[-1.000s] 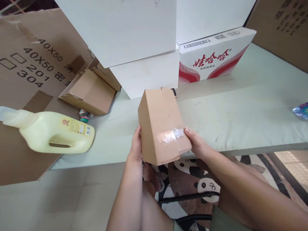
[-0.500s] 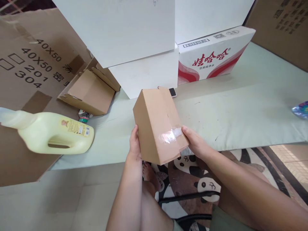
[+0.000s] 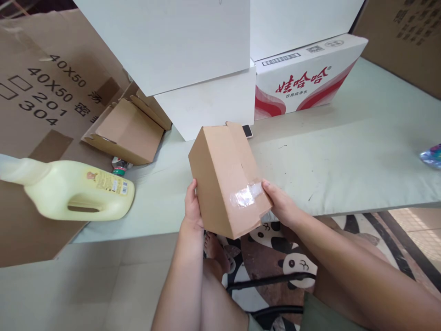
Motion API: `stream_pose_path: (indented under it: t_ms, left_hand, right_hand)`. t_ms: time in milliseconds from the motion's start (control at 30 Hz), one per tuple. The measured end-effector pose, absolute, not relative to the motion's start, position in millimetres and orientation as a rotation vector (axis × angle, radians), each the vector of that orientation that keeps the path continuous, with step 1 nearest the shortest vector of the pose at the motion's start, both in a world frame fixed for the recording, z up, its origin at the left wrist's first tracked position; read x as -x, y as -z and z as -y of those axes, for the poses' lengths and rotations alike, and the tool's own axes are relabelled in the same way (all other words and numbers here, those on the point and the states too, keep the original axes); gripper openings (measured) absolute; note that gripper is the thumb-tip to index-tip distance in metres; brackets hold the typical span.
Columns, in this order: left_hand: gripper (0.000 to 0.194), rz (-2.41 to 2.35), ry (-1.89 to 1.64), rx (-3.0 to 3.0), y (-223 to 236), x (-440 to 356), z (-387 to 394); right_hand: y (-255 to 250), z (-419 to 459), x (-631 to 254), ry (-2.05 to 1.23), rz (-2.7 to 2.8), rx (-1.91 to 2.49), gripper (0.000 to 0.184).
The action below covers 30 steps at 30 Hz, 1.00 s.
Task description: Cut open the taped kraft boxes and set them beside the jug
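Note:
Between my two hands is a brown cardboard box, held tilted over the table's front edge. A strip of shiny clear tape crosses its upper face near the close end. My left hand grips the box's left side, thumb up along the wall and the other fingers hidden beneath. On the opposite side, my right hand holds the near right corner beside the tape, its remaining fingers out of sight. Behind the box, a small dark phone-like object partly shows on the table.
White boxes stand at the back beside a red-and-white carton. On the left are a yellow jug, a small brown carton and a large printed cardboard sheet. A pale green cloth covers the table.
The box has tipped very slightly and its near end sits a little lower and further right. Both hands keep their hold.

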<state>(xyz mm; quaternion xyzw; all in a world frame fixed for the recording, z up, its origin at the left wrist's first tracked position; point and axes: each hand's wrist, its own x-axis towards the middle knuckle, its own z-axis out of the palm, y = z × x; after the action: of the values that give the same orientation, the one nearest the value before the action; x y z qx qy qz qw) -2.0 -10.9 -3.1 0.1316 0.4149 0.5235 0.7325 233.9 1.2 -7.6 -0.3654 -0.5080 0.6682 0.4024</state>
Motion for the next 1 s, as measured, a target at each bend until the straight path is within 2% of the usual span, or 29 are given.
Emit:
stream_pose_path:
  t_ms: [233, 767, 1000]
  left_hand:
    - [0.051, -0.914, -1.191, -0.252, 0.6, -0.1, 11.5]
    - [0.054, -0.916, -1.203, -0.297, 0.6, -2.8, 12.5]
    - [0.051, -0.888, -1.357, -0.368, 6.4, 3.6, 16.3]
  right_hand:
    - [8.1, -1.3, -233.8, -1.694, 1.254, 0.888, 0.058]
    - [8.0, -0.9, -235.6, -1.693, 1.279, 0.916, 0.061]
    - [7.8, -0.4, -238.0, -1.64, 1.357, 0.844, 0.061]
